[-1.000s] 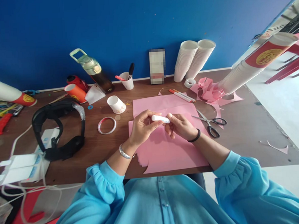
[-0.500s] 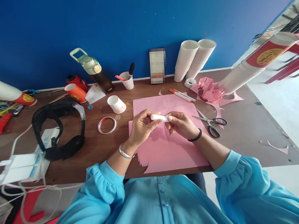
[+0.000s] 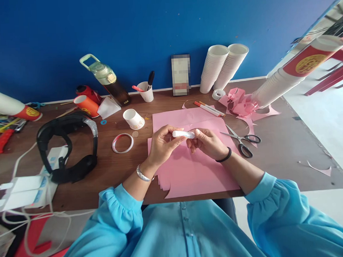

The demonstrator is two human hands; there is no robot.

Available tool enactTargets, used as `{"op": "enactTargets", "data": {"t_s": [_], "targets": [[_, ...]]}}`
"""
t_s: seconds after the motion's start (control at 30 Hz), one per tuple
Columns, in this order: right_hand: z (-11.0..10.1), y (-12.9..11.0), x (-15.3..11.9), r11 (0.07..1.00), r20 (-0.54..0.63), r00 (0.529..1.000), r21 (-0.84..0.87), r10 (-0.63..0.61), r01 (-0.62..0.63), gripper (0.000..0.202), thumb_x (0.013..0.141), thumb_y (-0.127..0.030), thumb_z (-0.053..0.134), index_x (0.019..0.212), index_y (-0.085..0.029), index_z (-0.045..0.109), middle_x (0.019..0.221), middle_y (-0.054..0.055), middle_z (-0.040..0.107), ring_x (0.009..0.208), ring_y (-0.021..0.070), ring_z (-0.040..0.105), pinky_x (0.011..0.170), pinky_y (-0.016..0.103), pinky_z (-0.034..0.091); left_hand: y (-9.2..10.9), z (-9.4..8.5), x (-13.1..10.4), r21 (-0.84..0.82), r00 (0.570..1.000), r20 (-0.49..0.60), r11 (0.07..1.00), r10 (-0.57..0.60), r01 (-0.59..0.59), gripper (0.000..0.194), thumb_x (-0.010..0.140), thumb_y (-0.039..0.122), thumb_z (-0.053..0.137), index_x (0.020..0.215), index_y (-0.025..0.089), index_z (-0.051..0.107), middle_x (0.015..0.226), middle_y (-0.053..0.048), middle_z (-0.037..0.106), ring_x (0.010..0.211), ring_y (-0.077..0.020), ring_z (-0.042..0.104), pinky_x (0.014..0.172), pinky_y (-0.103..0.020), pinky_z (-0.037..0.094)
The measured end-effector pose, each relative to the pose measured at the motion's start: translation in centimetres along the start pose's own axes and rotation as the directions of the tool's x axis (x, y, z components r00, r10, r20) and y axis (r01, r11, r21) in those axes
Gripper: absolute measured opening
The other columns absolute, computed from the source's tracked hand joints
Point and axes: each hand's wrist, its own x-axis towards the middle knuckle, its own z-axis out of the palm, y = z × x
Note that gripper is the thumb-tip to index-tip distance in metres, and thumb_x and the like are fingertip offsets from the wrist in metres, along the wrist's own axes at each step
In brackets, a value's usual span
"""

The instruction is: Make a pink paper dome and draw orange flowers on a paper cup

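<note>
A small white tube [image 3: 183, 134] lies level between my two hands, above the pink paper [image 3: 202, 173]. My left hand [image 3: 162, 143] is closed on it, with the thumb below and the fingers behind. My right hand [image 3: 209, 143] pinches at its right end, thumb up against it and the other fingers curled under. Whether the tube is a pen or a glue stick I cannot make out. Right of my right hand lie black-handled scissors [image 3: 242, 140], apart from it, partly over the pink paper.
Markers [image 3: 209, 109] rest at the paper's far edge. Behind stand cup stacks [image 3: 214, 66], a phone [image 3: 181, 75], a pen cup [image 3: 146, 93] and a bottle [image 3: 108, 80]. Left lie a paper cup [image 3: 133, 119], a tape roll [image 3: 123, 143], a black headset strap [image 3: 70, 149] and a power strip [image 3: 55, 163].
My right thumb has shifted slightly right along the white tube, so more of its right end shows. My left hand has hardly moved.
</note>
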Motion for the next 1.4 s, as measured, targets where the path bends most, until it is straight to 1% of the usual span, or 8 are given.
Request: {"op": "enactTargets", "data": {"t_s": [0.1, 0.2, 0.3, 0.4, 0.5, 0.6, 0.77, 1.4], "targets": [[0.3, -0.2, 0.0, 0.998, -0.018, 1.000, 0.066, 0.000, 0.001, 0.042, 0.075, -0.050, 0.086, 0.097, -0.018, 0.071, 0.076, 0.000, 0.068, 0.058, 0.0109, 0.062, 0.056, 0.025, 0.057, -0.1, 0.1, 0.0, -0.025, 0.999, 0.014, 0.999, -0.037, 0.037, 0.031, 0.078, 0.043, 0.083, 0.090, 0.017, 0.070, 0.080, 0.001, 0.065, 0.066, -0.0088, 0.052, 0.059, -0.022, 0.043], [0.3, -0.5, 0.1, 0.992, -0.120, 0.992, 0.109, -0.047, 0.061, 0.036, 0.068, -0.039, 0.092, 0.092, -0.021, 0.070, 0.078, -0.003, 0.064, 0.058, 0.0090, 0.058, 0.055, 0.023, 0.055, 0.0, -0.2, 0.2, 0.040, 0.994, 0.090, 0.997, -0.068, 0.065, 0.038, 0.077, 0.044, 0.083, 0.102, 0.019, 0.070, 0.083, 0.001, 0.063, 0.067, -0.0090, 0.051, 0.061, -0.023, 0.043], [-0.2, -0.9, 0.1, 0.979, -0.241, 0.956, 0.068, -0.169, 0.191, 0.034, 0.069, -0.040, 0.091, 0.086, -0.022, 0.068, 0.077, -0.004, 0.061, 0.060, 0.0089, 0.056, 0.053, 0.022, 0.051, 0.1, -1.5, 0.9, 0.261, 0.987, 0.152, 0.965, -0.055, 0.014, 0.054, 0.076, 0.039, 0.085, 0.124, 0.022, 0.066, 0.079, 0.004, 0.053, 0.065, -0.0092, 0.045, 0.064, -0.024, 0.042], [-0.7, -1.4, -0.1, 0.945, -0.301, 0.897, -0.135, -0.325, 0.297, 0.033, 0.076, -0.047, 0.085, 0.086, -0.022, 0.067, 0.079, -0.002, 0.061, 0.063, 0.0104, 0.058, 0.055, 0.023, 0.051, -0.2, -3.1, 1.5, 0.576, 0.989, 0.147, 0.815, -0.031, -0.060, 0.027, 0.086, 0.032, 0.074, 0.111, 0.021, 0.073, 0.081, 0.001, 0.052, 0.068, -0.0115, 0.048, 0.071, -0.027, 0.045], [-0.7, -1.4, -0.4, 0.841, -0.234, 0.872, -0.455, -0.431, 0.293, 0.030, 0.084, -0.048, 0.079, 0.092, -0.022, 0.067, 0.088, 0.002, 0.066, 0.071, 0.0139, 0.062, 0.062, 0.027, 0.054, -0.9, -3.9, 1.7, 0.763, 0.983, 0.129, 0.647, -0.131, -0.014, 0.023, 0.090, 0.034, 0.067, 0.108, 0.021, 0.074, 0.093, -0.003, 0.059, 0.076, -0.0151, 0.056, 0.077, -0.031, 0.048], [-0.1, -1.0, -0.5, 0.627, -0.093, 0.872, -0.732, -0.481, 0.268, 0.024, 0.090, -0.045, 0.072, 0.094, -0.022, 0.068, 0.090, 0.004, 0.069, 0.076, 0.0159, 0.064, 0.066, 0.029, 0.054, -1.4, -3.6, 1.5, 0.819, 0.969, 0.148, 0.573, -0.199, -0.007, 0.028, 0.089, 0.038, 0.067, 0.112, 0.022, 0.072, 0.106, -0.005, 0.062, 0.088, -0.0193, 0.063, 0.082, -0.034, 0.051], [0.4, 0.2, -0.4, 0.379, 0.092, 0.881, -0.878, -0.464, 0.291, 0.017, 0.099, -0.038, 0.062, 0.101, -0.021, 0.067, 0.096, 0.006, 0.073, 0.074, 0.0156, 0.066, 0.067, 0.028, 0.055, -1.8, -2.8, 1.3, 0.849, 0.950, 0.165, 0.529, -0.267, 0.001, 0.024, 0.090, 0.038, 0.065, 0.110, 0.026, 0.073, 0.111, -0.005, 0.062, 0.094, -0.0205, 0.066, 0.081, -0.034, 0.051], [0.7, 0.9, 0.8, 0.228, 0.235, 0.882, -0.910, -0.408, 0.347, 0.018, 0.103, -0.035, 0.053, 0.105, -0.021, 0.066, 0.101, 0.010, 0.073, 0.090, 0.0217, 0.069, 0.079, 0.032, 0.054, -2.5, -3.1, 1.4, 0.831, 0.945, 0.174, 0.556, -0.277, 0.010, 0.022, 0.085, 0.036, 0.073, 0.106, 0.028, 0.071, 0.111, -0.004, 0.064, 0.096, -0.0211, 0.065, 0.083, -0.033, 0.051]]}}
